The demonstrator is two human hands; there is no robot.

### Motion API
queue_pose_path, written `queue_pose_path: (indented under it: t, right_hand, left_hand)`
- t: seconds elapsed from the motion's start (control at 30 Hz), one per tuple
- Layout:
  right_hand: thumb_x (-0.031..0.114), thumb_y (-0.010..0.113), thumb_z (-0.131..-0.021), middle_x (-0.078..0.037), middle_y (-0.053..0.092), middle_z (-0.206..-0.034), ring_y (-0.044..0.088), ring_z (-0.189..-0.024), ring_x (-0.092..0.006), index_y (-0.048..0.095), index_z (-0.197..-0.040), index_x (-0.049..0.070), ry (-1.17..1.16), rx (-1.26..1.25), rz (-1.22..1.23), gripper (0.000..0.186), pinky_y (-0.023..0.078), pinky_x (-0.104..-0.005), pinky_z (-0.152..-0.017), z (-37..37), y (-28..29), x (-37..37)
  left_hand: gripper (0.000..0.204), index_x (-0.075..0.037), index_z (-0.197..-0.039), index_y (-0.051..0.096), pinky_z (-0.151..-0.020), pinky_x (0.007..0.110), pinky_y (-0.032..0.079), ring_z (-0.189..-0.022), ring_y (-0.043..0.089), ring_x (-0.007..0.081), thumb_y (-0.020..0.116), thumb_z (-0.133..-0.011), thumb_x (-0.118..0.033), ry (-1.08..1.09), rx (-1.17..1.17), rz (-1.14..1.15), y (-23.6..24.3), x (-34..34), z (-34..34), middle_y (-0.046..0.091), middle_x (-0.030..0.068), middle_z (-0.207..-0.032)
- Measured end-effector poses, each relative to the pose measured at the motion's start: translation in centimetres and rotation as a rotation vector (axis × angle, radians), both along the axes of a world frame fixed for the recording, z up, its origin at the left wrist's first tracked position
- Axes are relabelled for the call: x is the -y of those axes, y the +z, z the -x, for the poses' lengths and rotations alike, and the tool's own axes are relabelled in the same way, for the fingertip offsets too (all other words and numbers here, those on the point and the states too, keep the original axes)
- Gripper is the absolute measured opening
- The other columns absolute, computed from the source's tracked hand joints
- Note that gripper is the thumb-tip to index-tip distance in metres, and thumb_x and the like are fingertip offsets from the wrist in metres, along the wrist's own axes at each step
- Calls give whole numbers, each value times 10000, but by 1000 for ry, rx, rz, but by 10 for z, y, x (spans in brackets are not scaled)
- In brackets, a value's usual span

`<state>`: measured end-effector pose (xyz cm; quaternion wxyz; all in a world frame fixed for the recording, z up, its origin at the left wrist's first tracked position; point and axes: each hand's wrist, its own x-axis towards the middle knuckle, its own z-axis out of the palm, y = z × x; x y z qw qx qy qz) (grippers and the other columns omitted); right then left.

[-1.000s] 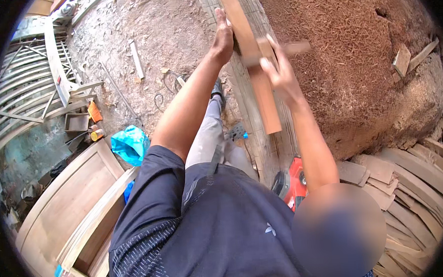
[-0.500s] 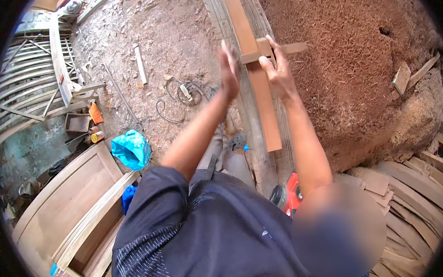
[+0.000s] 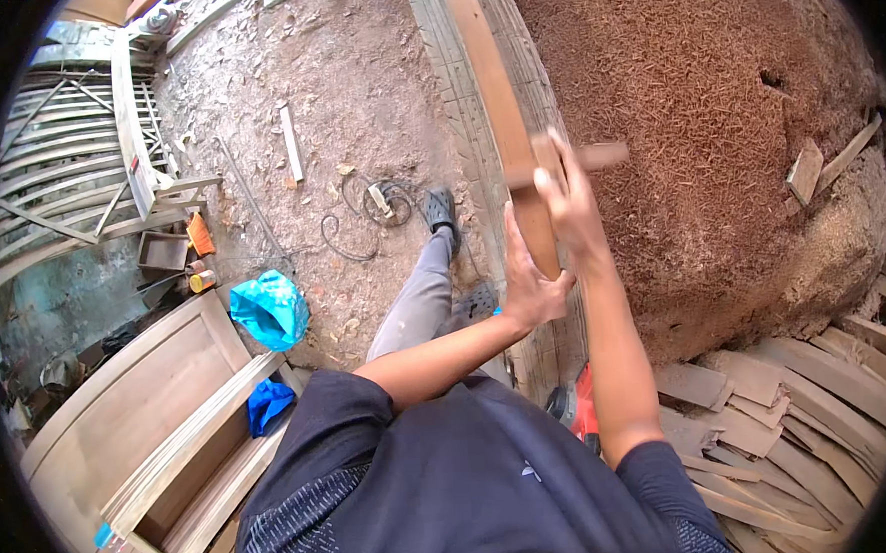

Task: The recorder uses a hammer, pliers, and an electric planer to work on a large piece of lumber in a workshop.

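A long reddish-brown board (image 3: pixel 496 83) lies lengthwise along a weathered, thick wooden beam (image 3: pixel 441 51). My left hand (image 3: pixel 536 290) is closed around the board's near end, its fingers along the left edge and its thumb over to the right. Just beyond it, my right hand (image 3: pixel 574 210) grips a wooden marking gauge (image 3: pixel 602 155), somewhat blurred. The gauge's bar crosses the board and sticks out to the right, while its block sits by the board's right side, partly hidden behind my fingers.
Wood shavings (image 3: pixel 673 84) are heaped to the right. A red power tool (image 3: pixel 583 409) lies close to my body. Stacked offcuts (image 3: pixel 770 400) fill the lower right. At left are a panelled wooden piece (image 3: pixel 129 393), a cyan bag (image 3: pixel 270 311) and a coiled cable (image 3: pixel 389 201).
My right hand has drawn the gauge toward me along the board. My left hand, earlier open beside the beam, has come nearer and closed on the board's near end.
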<state>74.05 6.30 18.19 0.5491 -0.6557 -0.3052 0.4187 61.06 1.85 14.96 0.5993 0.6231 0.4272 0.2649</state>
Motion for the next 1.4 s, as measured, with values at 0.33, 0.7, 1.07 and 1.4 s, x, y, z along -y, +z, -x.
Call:
queue_pose_path:
  t: [0.33, 0.7, 1.07, 1.4]
  right_hand:
    - [248, 570, -983, -218, 438, -1565, 376, -1485, -342, 376, -1572, 56, 40, 161, 5, 650, 278, -451, -1225, -8, -2, -40]
    - [213, 546, -985, -188, 412, -1594, 382, -1487, -304, 347, -1584, 47, 22, 178, 19, 653, 272, -443, -1241, -33, -11, -112]
    - [215, 608, -937, -187, 528, -1489, 528, -1342, -278, 395, -1559, 34, -50, -1, -25, 681, 376, -363, -1147, -79, -25, -239]
    - [218, 606, -949, -223, 500, -1515, 464, -1420, -308, 398, -1550, 10, -22, 127, -56, 669, 344, -389, -1181, -81, -27, -216]
  left_hand:
    - [1231, 113, -1581, -3, -1270, 457, 176, -1542, 179, 453, 788, -673, -141, -13, 3, -63, 3, -3, 10, 180, 338, -1624]
    - [1217, 96, -1587, -41, -1257, 493, 154, -1557, 133, 455, 765, -713, -165, -72, -71, -39, 8, -7, 10, 96, 326, -1657]
    - [1235, 102, -1576, 42, -1244, 512, 189, -1519, 200, 456, 849, -725, -285, -118, -98, -110, 8, -13, 17, 186, 317, -1613]
    - [1199, 96, -1567, 115, -1250, 484, 210, -1478, 254, 450, 871, -700, -240, 81, -264, -155, -10, -130, -58, 245, 310, -1581]
